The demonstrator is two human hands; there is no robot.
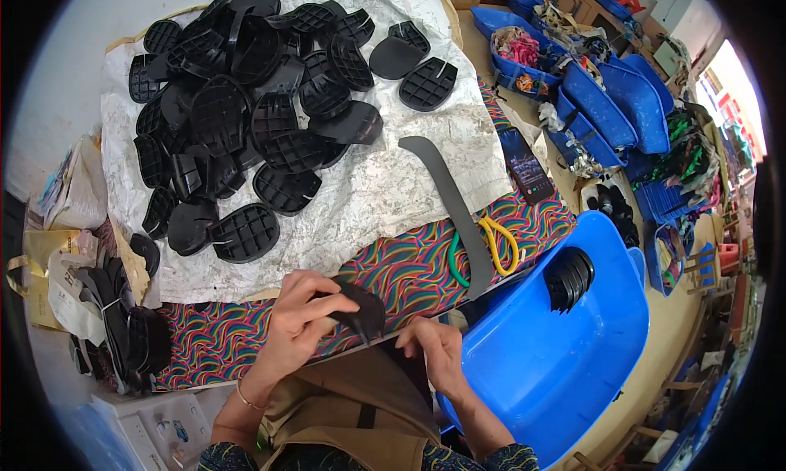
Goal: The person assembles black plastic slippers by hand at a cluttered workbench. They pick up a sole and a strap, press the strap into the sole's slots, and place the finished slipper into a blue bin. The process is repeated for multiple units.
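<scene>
At the table edge, both hands (299, 319) hold a black heel piece (360, 307) tilted.

**Both hands working close together at the body**

Both forearms are coming up from the lower edge, elbows bent and tucked in. The left hand (296, 319) is curling its fingers in a closed grip, thumb pressing on top, wrist bent slightly and wearing a thin bangle. The right hand (438, 352) is lying lower, fingers folded inward, knuckles facing up, just beside the left.

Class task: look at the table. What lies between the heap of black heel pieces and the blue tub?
In the head view, between the heap of black heel pieces and the blue tub lie a long dark curved strip and yellow-handled scissors.
</scene>
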